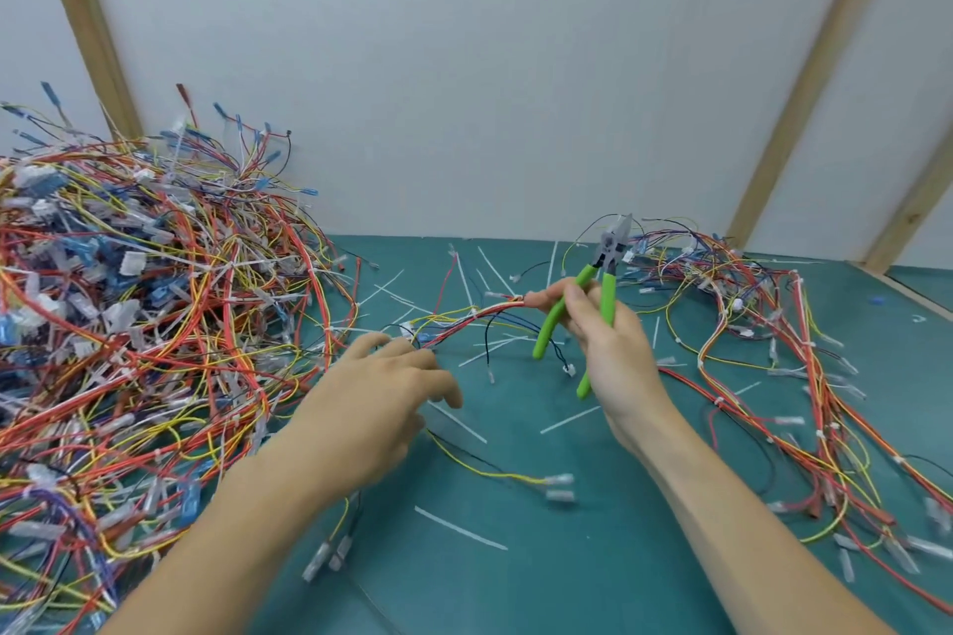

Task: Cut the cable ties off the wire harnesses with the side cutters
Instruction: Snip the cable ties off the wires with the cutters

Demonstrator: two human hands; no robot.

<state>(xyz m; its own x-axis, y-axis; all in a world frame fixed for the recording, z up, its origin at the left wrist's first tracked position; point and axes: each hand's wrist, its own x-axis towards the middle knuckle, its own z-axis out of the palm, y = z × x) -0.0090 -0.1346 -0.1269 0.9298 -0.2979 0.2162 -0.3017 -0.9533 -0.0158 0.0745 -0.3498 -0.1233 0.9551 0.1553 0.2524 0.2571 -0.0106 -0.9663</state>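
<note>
My right hand (613, 346) grips the green-handled side cutters (601, 284), jaws pointing up and away, and its fingertips also pinch the end of a red and yellow wire harness (479, 317). That harness stretches left, raised above the mat, to my left hand (381, 387). The left hand hovers at the harness's other end with fingers spread and loosely bent, blurred; whether it touches the wires I cannot tell. Cut white cable ties (459, 529) lie scattered on the mat.
A large tangled pile of harnesses (134, 304) fills the left side. A smaller spread of harnesses (773, 356) lies at the right. The green cutting mat (593, 557) ends at a white wall with wooden battens (804, 77).
</note>
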